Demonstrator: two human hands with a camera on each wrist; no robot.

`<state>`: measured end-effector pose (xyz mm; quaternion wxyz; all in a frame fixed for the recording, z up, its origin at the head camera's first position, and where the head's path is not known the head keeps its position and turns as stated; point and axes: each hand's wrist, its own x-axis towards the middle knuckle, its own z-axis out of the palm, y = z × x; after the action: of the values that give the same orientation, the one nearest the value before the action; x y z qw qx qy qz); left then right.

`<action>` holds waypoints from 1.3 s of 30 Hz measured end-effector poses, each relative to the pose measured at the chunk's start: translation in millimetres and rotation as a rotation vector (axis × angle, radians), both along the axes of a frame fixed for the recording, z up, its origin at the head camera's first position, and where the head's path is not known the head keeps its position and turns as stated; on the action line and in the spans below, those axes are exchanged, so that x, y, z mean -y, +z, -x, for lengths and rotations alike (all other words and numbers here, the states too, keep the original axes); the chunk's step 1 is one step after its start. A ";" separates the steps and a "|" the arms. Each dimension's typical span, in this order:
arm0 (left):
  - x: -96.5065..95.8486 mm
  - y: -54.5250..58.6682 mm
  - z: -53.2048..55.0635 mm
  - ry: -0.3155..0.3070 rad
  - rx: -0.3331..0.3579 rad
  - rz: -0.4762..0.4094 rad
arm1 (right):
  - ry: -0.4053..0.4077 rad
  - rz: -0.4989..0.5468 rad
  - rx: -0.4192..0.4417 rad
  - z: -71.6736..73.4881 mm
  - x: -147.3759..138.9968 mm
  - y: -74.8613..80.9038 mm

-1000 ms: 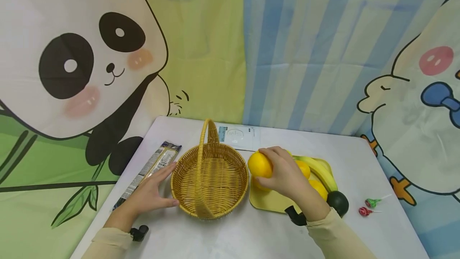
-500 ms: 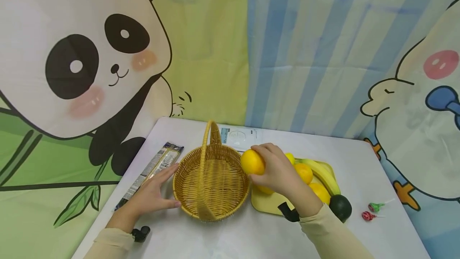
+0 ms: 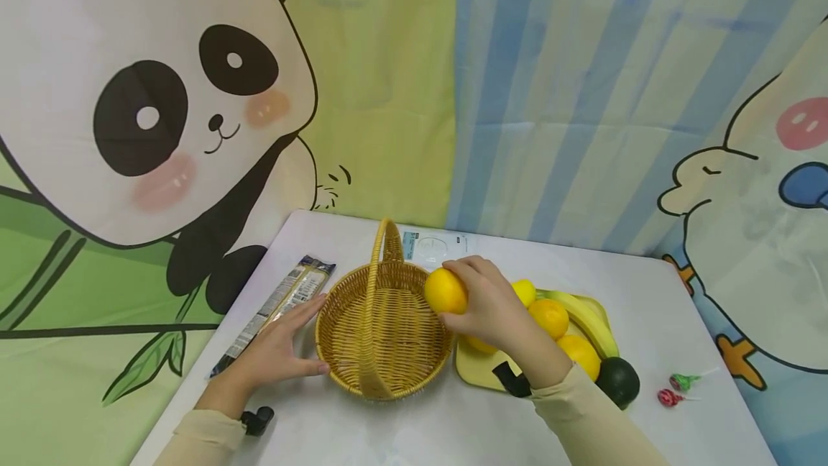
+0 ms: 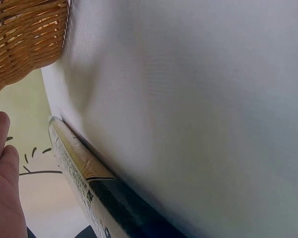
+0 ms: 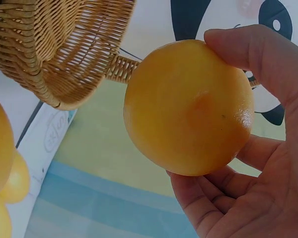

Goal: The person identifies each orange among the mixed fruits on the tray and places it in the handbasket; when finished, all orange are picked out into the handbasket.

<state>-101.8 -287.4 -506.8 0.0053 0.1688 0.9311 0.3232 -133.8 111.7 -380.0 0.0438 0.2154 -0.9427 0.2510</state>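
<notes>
Orange (image 3: 445, 291) is being held in the right hand (image 3: 488, 308), pinched between thumb and curled fingers, the grip being spaced by its width. Beside the right rim of the basket (image 3: 407, 340) it is being presented, the basket lying leftward of those fingertips; whether rim contact is being made cannot be told. No long axis is being shown by the round orange, while the handle (image 3: 369, 308) is being seen running from near to far, the right half of the basket being nearer. At the left rim, the left hand (image 3: 274, 351) is being kept, fingers straight, thumb spread well apart, nothing being gripped; touch there is not being confirmed. Behind the right wrist, a tray (image 3: 475, 370) is being partly hidden. Small print is being displayed on the packet (image 3: 278, 306) beyond the left hand and on the blue-panelled card (image 3: 432, 247) behind the basket; no brand or word is being made out on either.
</notes>
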 end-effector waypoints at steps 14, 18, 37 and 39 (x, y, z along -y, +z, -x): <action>-1.2 -2.8 0.9 -0.003 -0.005 0.007 | 0.041 0.001 0.018 5.7 18.6 -0.7; -1.4 -2.8 1.0 -0.007 0.000 -0.001 | 0.054 0.001 0.023 7.5 26.4 -1.2; -1.9 -1.1 -0.4 0.008 0.020 -0.012 | 0.172 -0.035 0.037 13.6 70.4 -0.5; -1.9 -0.8 -0.5 0.010 0.019 -0.010 | 0.178 -0.039 0.042 14.8 73.6 -0.2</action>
<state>-101.2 -285.5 -507.6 0.0115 0.1614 0.9302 0.3293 -148.6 38.1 -380.2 -0.0027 0.2937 -0.9253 0.2401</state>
